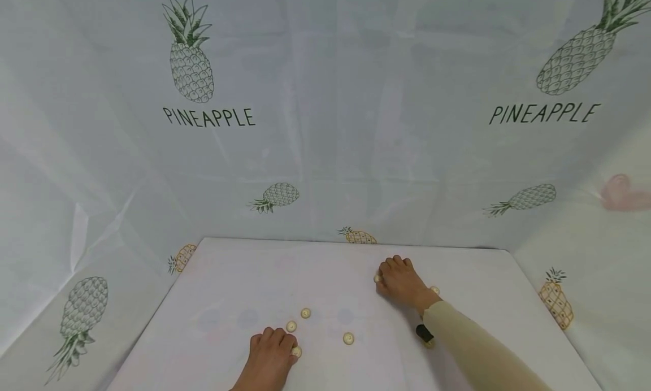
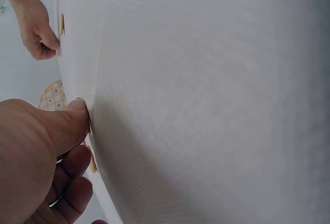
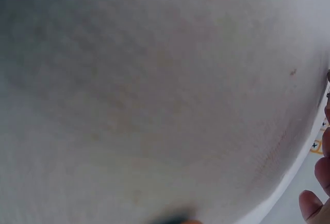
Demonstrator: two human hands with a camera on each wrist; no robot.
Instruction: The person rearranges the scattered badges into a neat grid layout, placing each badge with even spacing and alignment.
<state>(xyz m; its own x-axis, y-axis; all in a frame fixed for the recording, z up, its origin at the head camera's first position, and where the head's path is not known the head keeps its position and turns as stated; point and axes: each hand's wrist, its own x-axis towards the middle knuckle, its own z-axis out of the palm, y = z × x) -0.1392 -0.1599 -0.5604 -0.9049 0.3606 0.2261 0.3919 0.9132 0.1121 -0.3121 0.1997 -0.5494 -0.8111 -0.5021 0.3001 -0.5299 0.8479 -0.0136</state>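
Note:
My left hand [image 1: 269,357], low at the front of the white table, has its fingers curled, and thumb and fingers pinch a small round wooden disc [image 1: 296,351] with a dark mark. In the left wrist view the thumb [image 2: 67,126] presses down at the white surface, hiding that disc. Farther back on the right, my right hand [image 1: 404,281] pinches another wooden disc [image 1: 377,278] at its thumb side. Only some of its fingers [image 3: 324,175] show at the edge of the right wrist view.
Loose discs lie just beyond the left hand [image 1: 291,326] [image 1: 306,312], between the hands [image 1: 348,338], beside the right wrist [image 1: 434,290] and under the sleeve [image 1: 430,344]. A black wrist device [image 1: 423,333] sits there. Pineapple-printed cloth [image 1: 335,125] surrounds the white table [image 1: 264,266].

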